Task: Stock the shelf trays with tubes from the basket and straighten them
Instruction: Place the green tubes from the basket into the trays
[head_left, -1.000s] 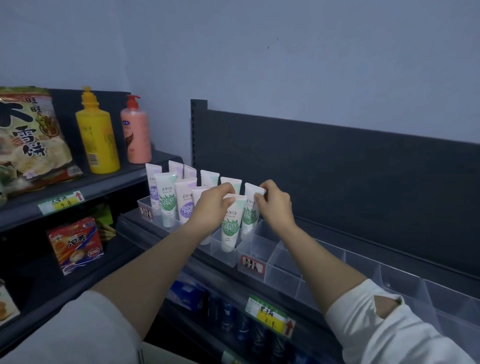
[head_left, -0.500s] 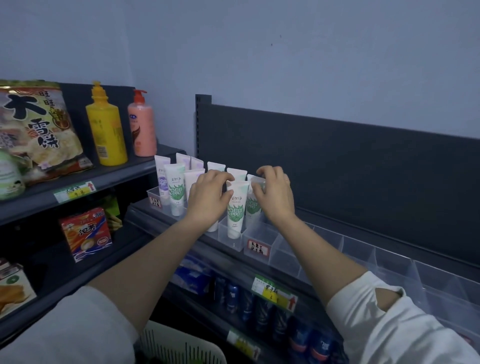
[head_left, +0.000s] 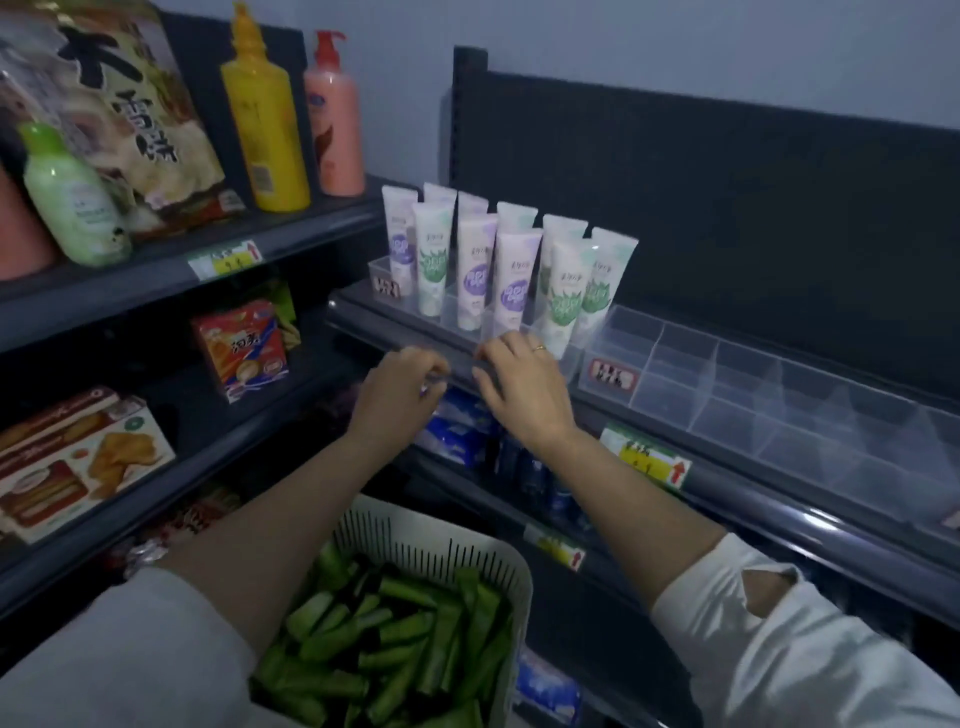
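Note:
Several white tubes with green or purple labels (head_left: 506, 275) stand upright in the clear shelf trays (head_left: 685, 364) at the left end of the dark shelf. A white slotted basket (head_left: 498, 566) full of green tubes (head_left: 395, 634) sits below, between my arms. My left hand (head_left: 397, 397) hangs below the shelf edge with fingers loosely curled and nothing in it. Beside it, my right hand (head_left: 524, 387) is spread with relaxed fingers just under the trays' front edge, also holding nothing. Both are apart from the standing tubes.
Clear tray compartments to the right (head_left: 810, 415) hold nothing. On the left shelving stand a yellow bottle (head_left: 265, 114), a pink pump bottle (head_left: 335, 114), a green bottle (head_left: 72, 202), a snack bag (head_left: 130, 114) and boxes (head_left: 241, 348). Blue packs (head_left: 462, 431) fill the lower shelf.
Both hands have let go of the standing tubes and dropped below the shelf edge. The view has tilted down, bringing the basket of green tubes into sight.

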